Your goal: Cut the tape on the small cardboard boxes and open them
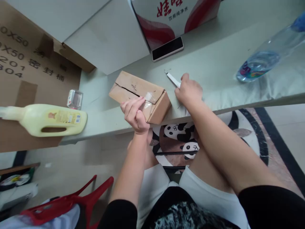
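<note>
A small brown cardboard box (133, 87) lies near the front edge of a pale table (214, 70), its top seam slit and clear tape at its near end. My left hand (134, 113) grips that near end, fingers on the tape. My right hand (188, 90) rests on the table just right of the box, closed around a white utility knife (173, 79) whose tip points away to the upper left.
A yellow plastic bottle (47, 119) lies on its side at the left. Behind it are a small clear jar (75, 99) and a large cardboard sheet (28, 63). A phone (167, 48) lies before a red-and-white carton (171, 16). A water bottle (269, 54) lies right. A red chair (71, 203) stands below.
</note>
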A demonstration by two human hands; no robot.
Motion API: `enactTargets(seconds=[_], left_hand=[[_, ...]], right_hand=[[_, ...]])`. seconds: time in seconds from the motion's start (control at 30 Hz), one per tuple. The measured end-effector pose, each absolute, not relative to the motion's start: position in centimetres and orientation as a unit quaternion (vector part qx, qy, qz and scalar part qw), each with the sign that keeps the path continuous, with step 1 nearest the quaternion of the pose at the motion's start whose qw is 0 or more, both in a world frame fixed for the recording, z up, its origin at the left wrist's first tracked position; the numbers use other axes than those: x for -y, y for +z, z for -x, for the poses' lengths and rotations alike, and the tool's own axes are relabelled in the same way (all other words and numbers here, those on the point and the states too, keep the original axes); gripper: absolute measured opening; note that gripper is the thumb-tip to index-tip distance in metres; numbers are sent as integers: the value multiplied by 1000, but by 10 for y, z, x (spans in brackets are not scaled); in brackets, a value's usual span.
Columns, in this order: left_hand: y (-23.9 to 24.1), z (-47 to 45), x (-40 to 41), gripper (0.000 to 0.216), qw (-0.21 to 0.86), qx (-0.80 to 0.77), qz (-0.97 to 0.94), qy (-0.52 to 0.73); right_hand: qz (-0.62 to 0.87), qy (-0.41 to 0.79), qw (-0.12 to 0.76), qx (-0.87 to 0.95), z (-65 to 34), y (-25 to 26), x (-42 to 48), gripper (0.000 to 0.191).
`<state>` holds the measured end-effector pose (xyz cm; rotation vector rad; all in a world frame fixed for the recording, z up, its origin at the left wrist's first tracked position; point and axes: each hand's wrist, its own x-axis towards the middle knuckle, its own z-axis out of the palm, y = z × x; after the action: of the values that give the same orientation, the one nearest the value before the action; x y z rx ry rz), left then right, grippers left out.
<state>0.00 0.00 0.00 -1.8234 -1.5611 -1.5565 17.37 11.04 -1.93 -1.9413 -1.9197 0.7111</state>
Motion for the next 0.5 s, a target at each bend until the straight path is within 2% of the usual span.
enactTargets(seconds=[0.1, 0.23, 0.37, 0.5], left_hand=[[-1, 0, 0, 43, 138, 548, 629, -534], [-2, -2, -3, 40, 134, 542, 628, -542], [-4, -5, -7, 43, 164, 542, 620, -544], [-5, -6, -11, 44, 171, 534, 619, -550]], right_hand=[[642, 286, 229, 673, -176, -10, -108, 43], [542, 360, 391, 651, -184, 9, -84, 39], [501, 314, 545, 594, -197, 29, -49, 39], [445, 289, 614, 584, -202, 53, -35, 42]])
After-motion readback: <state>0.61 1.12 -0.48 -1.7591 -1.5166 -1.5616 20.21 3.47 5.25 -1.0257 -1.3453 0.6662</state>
